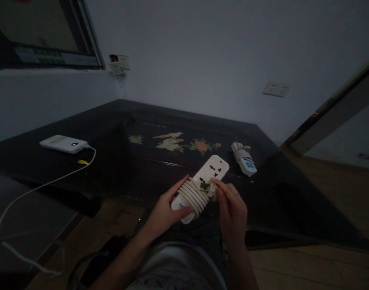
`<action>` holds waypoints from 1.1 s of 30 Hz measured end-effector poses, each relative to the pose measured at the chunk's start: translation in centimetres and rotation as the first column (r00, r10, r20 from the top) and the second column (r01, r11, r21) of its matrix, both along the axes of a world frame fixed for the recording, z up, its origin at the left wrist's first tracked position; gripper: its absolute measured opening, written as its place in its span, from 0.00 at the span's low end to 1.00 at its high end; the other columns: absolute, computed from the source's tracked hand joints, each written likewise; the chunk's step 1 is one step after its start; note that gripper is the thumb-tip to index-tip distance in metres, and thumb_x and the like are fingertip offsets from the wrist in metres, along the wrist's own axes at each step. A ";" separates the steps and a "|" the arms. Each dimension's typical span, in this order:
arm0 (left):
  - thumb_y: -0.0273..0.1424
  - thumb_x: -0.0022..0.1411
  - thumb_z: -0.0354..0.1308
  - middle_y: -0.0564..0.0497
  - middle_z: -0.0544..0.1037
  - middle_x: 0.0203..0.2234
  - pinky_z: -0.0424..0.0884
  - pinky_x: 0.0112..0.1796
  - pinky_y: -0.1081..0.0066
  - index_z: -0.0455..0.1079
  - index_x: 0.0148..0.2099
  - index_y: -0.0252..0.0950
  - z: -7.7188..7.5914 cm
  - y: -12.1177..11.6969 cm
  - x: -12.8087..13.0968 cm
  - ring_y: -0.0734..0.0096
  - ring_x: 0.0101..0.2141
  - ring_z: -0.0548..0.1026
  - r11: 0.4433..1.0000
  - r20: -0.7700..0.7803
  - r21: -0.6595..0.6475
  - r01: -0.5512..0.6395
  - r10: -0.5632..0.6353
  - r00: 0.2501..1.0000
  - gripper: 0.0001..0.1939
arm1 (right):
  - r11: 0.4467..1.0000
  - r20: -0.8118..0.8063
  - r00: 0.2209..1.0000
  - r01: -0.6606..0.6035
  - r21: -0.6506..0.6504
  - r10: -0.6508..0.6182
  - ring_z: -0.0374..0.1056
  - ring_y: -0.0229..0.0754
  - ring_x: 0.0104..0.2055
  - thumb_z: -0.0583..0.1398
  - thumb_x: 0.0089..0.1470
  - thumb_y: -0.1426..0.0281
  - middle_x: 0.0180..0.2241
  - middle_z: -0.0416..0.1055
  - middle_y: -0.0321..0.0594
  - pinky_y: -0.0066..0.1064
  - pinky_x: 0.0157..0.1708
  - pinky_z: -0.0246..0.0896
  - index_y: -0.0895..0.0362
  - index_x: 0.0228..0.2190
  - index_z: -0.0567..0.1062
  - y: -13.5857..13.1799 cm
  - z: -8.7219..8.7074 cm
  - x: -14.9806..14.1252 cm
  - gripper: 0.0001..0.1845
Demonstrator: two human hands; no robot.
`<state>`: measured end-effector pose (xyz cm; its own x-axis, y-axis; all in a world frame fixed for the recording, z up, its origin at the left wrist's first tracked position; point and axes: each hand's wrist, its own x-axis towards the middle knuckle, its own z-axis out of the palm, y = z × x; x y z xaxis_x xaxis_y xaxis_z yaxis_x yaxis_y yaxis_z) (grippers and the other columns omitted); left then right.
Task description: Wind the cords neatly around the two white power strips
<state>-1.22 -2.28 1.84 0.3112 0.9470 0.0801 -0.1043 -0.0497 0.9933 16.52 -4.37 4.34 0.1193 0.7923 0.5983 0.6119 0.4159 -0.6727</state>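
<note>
The person's clothing (pixel 172 257) sits nearest, before a broad dark table (pixel 108 169). Over the table's near side, the white power strip (pixel 210 169) is held in the left hand (pixel 169 205), gripped beside its coiled cord (pixel 192 197). The right hand (pixel 232 203) pinches what looks like the plug (pixel 212 190). The step seems to be handling this cord end; the next move calls for steady left support and fine right-fingertip control.

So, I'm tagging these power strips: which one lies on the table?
The blue-panelled strip, beyond the right hand; the white-faced strip is held in the left hand.
</note>
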 end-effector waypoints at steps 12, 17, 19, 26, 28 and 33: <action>0.32 0.49 0.67 0.49 0.70 0.55 0.66 0.53 0.65 0.57 0.64 0.42 0.1 -0.6 0.3 0.60 0.52 0.70 0.994 -0.205 0.098 -0.043 0.062 0.977 0.40 | 0.999 0.248 0.969 -0.021 0.038 0.011 0.62 0.41 0.35 0.51 0.62 0.74 0.32 0.69 0.40 0.31 0.35 0.58 0.57 0.45 0.74 0.3 0.6 0.6 0.15; 0.33 0.50 0.66 0.47 0.68 0.57 0.64 0.54 0.64 0.59 0.63 0.40 0.2 -0.6 0.2 0.59 0.55 0.68 0.993 -0.182 0.097 -0.065 0.082 0.980 0.39 | 0.999 0.289 0.957 -0.031 0.016 0.025 0.62 0.42 0.36 0.51 0.62 0.74 0.32 0.71 0.41 0.32 0.35 0.59 0.58 0.44 0.74 0.7 0.8 0.8 0.14; 0.32 0.49 0.67 0.46 0.67 0.58 0.63 0.55 0.63 0.55 0.64 0.40 0.0 -0.5 0.2 0.59 0.55 0.67 0.998 -0.139 0.056 -0.006 0.014 0.990 0.42 | 0.999 0.315 0.949 -0.041 0.017 0.033 0.62 0.42 0.36 0.50 0.62 0.73 0.32 0.71 0.41 0.33 0.35 0.59 0.57 0.44 0.74 0.8 0.8 0.9 0.15; 0.32 0.47 0.68 0.43 0.64 0.60 0.64 0.54 0.61 0.56 0.64 0.38 -1.3 0.6 0.5 0.56 0.55 0.68 0.993 -0.006 -0.054 0.105 -0.105 0.994 0.43 | 0.999 0.442 0.897 -0.027 0.021 0.015 0.64 0.45 0.36 0.49 0.62 0.72 0.32 0.72 0.44 0.36 0.37 0.61 0.58 0.44 0.75 1.5 0.4 1.3 0.16; 0.33 0.47 0.68 0.43 0.65 0.58 0.68 0.51 0.62 0.56 0.64 0.38 -1.5 0.7 0.5 0.56 0.52 0.70 0.992 0.012 -0.069 0.101 -0.101 0.995 0.43 | 0.999 0.456 0.890 -0.026 0.026 0.012 0.64 0.45 0.36 0.49 0.61 0.73 0.32 0.72 0.44 0.36 0.37 0.62 0.57 0.44 0.75 1.7 0.4 1.3 0.16; 0.34 0.47 0.68 0.42 0.68 0.56 0.70 0.47 0.63 0.59 0.62 0.38 -1.8 0.7 0.6 0.55 0.49 0.73 0.998 0.007 -0.047 0.030 -0.029 1.000 0.40 | 0.999 0.483 0.875 -0.023 0.027 0.007 0.65 0.45 0.36 0.49 0.61 0.74 0.32 0.73 0.45 0.37 0.37 0.62 0.58 0.44 0.75 2.0 0.5 1.5 0.17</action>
<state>-0.61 -1.62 0.07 0.3387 0.9401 0.0375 -0.1118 0.0007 0.9937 17.98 -2.35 4.85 -0.2028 0.7719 0.6025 0.8508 0.4435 -0.2819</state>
